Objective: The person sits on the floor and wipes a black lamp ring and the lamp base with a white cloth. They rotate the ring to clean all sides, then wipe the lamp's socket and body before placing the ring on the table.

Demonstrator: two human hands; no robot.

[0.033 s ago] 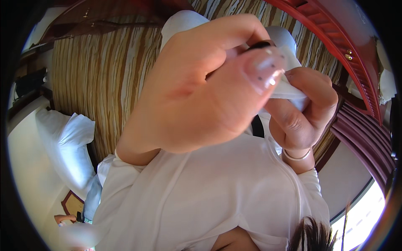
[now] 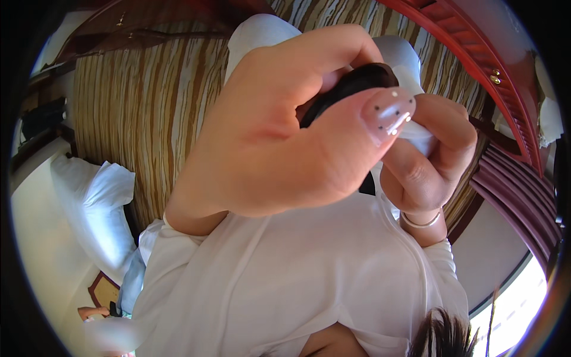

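My left hand fills the middle of the head view, very close, its thumb and curled fingers closed round a dark, smooth piece with a curved edge. Much of that piece is hidden by the thumb, so its kind cannot be told. Just right of it, my right hand has its fingers bent and pinched on a thin white cloth-like piece, mostly covered by the fingers and the left thumb. The two hands meet, or nearly so, at the left thumb's tip; actual contact is unclear.
My white-clothed knees show beyond the hands, above a brown striped carpet. Red wooden furniture curves along the upper right, with purple curtains below. White bedding lies at left; another person's arm shows lower left.
My left thumb has shifted slightly down and right, and more of the dark piece shows above it. Less of the white piece is visible; my right hand has barely moved.
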